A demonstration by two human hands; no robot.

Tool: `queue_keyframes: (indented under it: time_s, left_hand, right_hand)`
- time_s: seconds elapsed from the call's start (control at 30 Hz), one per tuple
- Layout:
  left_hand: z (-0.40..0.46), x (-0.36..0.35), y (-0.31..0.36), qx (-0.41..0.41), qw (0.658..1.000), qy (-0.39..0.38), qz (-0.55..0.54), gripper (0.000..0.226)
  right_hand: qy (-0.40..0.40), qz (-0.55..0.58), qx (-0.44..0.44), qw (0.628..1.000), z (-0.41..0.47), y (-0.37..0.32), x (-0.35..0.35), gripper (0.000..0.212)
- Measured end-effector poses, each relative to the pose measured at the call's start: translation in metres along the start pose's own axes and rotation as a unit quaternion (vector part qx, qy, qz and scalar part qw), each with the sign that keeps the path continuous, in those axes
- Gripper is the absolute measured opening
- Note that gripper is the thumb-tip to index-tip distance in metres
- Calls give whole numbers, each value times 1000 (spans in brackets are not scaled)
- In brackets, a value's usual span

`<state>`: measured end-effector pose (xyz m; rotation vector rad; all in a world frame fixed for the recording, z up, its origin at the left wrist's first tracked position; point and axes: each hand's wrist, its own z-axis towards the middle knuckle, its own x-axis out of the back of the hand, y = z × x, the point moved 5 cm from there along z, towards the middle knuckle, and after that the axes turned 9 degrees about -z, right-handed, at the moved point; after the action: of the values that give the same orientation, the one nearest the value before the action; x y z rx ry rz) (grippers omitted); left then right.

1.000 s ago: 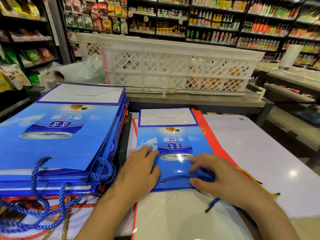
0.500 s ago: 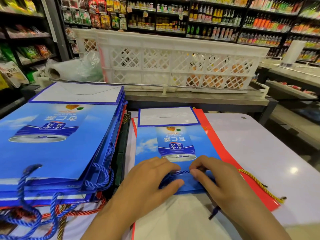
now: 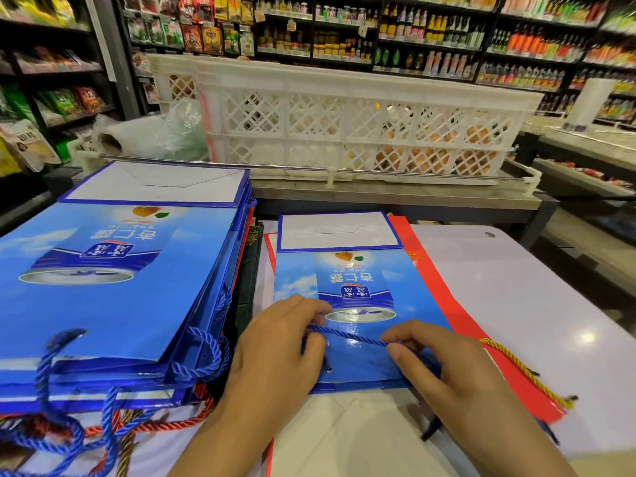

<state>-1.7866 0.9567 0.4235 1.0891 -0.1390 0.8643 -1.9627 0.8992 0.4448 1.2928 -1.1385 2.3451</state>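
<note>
A flat blue paper gift bag (image 3: 347, 287) printed with a drink can lies in front of me on a red bag (image 3: 444, 304) and a white one (image 3: 347, 435). Its blue rope handle (image 3: 347, 336) is stretched across the bag's lower part. My left hand (image 3: 278, 352) pinches the left end of the rope between thumb and fingers. My right hand (image 3: 457, 373) pinches the right end with thumb and forefinger, its other fingers curled on the bag's lower edge.
A tall stack of the same blue bags (image 3: 113, 287) with tangled blue, red and gold ropes (image 3: 69, 432) sits at my left. A white lattice crate (image 3: 344, 122) stands on a steel counter (image 3: 395, 197) behind. The white table (image 3: 537, 321) extends right. Stocked shop shelves line the background.
Both hands went from lying flat on the bag to meeting at its handle. They have since drawn apart, pulling the blue rope taut between them.
</note>
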Motion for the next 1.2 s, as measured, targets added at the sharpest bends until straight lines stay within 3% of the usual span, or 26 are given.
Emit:
queue_keyframes:
  time_s: [0.1, 0.17, 0.33, 0.43, 0.57, 0.7, 0.83, 1.07, 1.2]
  left_hand:
    - [-3, -7, 11, -90, 993, -62, 36, 46]
    - [-5, -11, 17, -136, 986, -85, 40, 38]
    - [-4, -12, 22, -177, 979, -72, 70, 27]
    - [-2, -6, 16, -127, 991, -42, 7, 24]
    - [1, 8, 3, 28, 989, 58, -133, 25]
    - [-1, 14, -12, 127, 976, 113, -135, 22]
    - [-2, 15, -14, 159, 972, 128, -118, 24]
    - [-3, 15, -15, 170, 971, 133, -103, 24]
    - [-2, 15, -15, 161, 975, 125, -85, 23]
  right_hand:
    - [9, -27, 26, 999, 2, -3, -3, 11]
    - [22, -32, 45, 998, 3, -6, -5, 20]
    - [29, -26, 46, 998, 5, -9, -8, 28]
    - [31, -36, 38, 998, 2, -6, -4, 25]
    - [21, -46, 27, 998, -3, -5, 4, 16]
    - [38, -47, 15, 998, -5, -1, 10, 22]
    - [31, -35, -15, 999, -9, 7, 14, 28]
    - [31, -16, -53, 998, -11, 17, 27, 16]
    - [23, 77, -81, 993, -14, 18, 27, 14]
